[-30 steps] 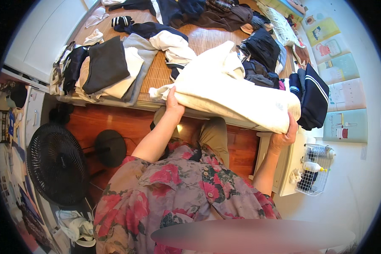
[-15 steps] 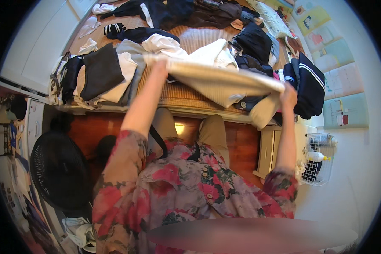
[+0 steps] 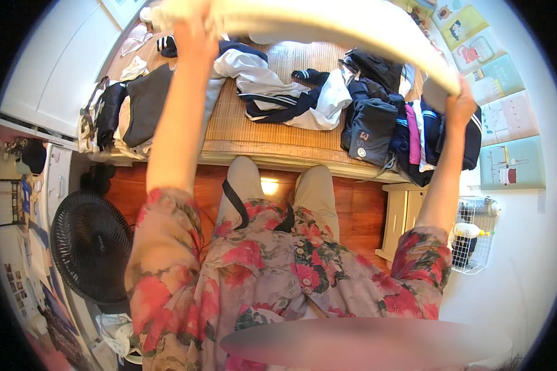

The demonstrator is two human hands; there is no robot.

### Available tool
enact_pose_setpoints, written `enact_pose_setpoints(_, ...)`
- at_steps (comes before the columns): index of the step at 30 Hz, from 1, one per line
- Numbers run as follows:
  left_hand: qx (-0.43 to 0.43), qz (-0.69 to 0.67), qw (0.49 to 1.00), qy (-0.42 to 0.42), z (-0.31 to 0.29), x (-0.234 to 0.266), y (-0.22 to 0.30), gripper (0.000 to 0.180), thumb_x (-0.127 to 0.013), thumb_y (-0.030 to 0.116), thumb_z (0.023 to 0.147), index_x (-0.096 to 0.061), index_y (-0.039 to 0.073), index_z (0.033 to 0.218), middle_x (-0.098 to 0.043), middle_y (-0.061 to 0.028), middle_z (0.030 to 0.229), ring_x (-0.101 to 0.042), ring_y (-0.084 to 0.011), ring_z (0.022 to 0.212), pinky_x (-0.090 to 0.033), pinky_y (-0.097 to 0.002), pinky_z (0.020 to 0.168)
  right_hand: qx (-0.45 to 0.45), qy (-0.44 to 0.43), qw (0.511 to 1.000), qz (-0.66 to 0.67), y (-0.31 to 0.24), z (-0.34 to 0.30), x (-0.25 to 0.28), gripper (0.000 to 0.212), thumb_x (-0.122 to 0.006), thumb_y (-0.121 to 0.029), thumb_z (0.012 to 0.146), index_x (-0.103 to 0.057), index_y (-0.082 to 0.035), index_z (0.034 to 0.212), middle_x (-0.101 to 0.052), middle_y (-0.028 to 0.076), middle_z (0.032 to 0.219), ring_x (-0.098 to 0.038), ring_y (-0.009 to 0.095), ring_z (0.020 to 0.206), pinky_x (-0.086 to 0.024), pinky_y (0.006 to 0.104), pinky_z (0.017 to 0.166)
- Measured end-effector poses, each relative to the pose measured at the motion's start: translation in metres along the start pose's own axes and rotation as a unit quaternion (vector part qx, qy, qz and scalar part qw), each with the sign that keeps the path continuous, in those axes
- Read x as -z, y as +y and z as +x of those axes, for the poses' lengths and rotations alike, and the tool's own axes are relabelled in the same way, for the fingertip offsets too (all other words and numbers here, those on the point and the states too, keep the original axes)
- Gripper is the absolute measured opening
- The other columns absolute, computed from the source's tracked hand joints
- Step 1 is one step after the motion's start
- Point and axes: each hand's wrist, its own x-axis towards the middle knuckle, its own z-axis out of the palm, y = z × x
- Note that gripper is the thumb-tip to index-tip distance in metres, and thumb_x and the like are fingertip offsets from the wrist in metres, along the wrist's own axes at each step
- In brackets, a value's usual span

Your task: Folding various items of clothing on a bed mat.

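A cream garment (image 3: 377,31) is stretched in the air between my two raised hands, its edge blurred and its top cut off by the frame. My left hand (image 3: 195,34) grips one end at the upper left, smeared a little by motion. The other end is pinched in my right hand (image 3: 460,105), further right and lower. Below the cloth, a white and navy garment (image 3: 254,77) lies crumpled on the bamboo mat (image 3: 226,133). Beside it sits a dark grey folded garment (image 3: 372,130) with a round badge.
Folded clothes, a dark grey one (image 3: 147,102) among them, line the bed's left front. A pink folded cloth (image 3: 413,133) stands among dark ones at the right. A black fan (image 3: 91,247) is on the floor at left; a cream cabinet (image 3: 402,216) and wire basket (image 3: 473,235) are at right.
Both hands have risen away from the bed, lifting the cream garment up and outward. The white and navy garment and the grey folded one beneath now show more fully.
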Motion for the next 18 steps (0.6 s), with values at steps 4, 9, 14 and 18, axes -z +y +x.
enact_pose_setpoints(4, 0.045, 0.087, 0.987, 0.128, -0.113, 0.11, -0.074, 0.03, -0.054, -0.004, 0.076, -0.055, 0.003, 0.105, -0.056, -0.0035, 0.092, -0.059, -0.0171, 0.084, -0.054, -0.0319, 0.07, -0.073, -0.141, 0.984, 0.078, -0.009, -0.126, -0.04, 0.034, -0.054, -0.004, 0.079, -0.068, -0.01, 0.109, -0.067, 0.015, 0.104, -0.064, 0.03, 0.099, -0.049, 0.0356, 0.086)
enact_pose_setpoints(9, 0.365, 0.031, 0.873, 0.323, -0.254, 0.272, -0.167, 0.036, -0.051, 0.001, 0.083, -0.048, 0.006, 0.118, -0.058, -0.012, 0.111, -0.061, -0.0277, 0.098, -0.055, -0.0456, 0.078, -0.041, -0.331, 0.932, -0.144, -0.018, -0.229, -0.09, 0.034, -0.055, -0.002, 0.078, -0.066, -0.017, 0.106, -0.067, 0.008, 0.1, -0.061, 0.032, 0.093, -0.048, 0.0457, 0.078)
enact_pose_setpoints(14, 0.439, 0.126, 0.818, 0.349, -0.268, 0.256, -0.142, 0.041, -0.062, 0.01, 0.084, -0.046, 0.01, 0.121, -0.059, -0.0106, 0.111, -0.064, -0.0297, 0.089, -0.056, -0.0407, 0.071, -0.086, -0.334, 0.914, -0.213, -0.01, -0.276, -0.077, 0.022, -0.056, -0.009, 0.081, -0.063, -0.016, 0.1, -0.064, 0.005, 0.093, -0.059, 0.028, 0.093, -0.047, 0.0445, 0.074)
enact_pose_setpoints(18, 0.423, 0.256, 0.794, 0.354, -0.255, 0.261, -0.126, 0.046, -0.068, 0.023, 0.083, -0.046, 0.012, 0.121, -0.058, -0.0106, 0.113, -0.064, -0.0273, 0.085, -0.055, -0.038, 0.064, -0.073, -0.333, 0.894, -0.291, -0.015, -0.282, -0.07, 0.014, -0.056, -0.013, 0.082, -0.061, -0.013, 0.095, -0.063, 0.008, 0.091, -0.058, 0.028, 0.094, -0.049, 0.0452, 0.072)
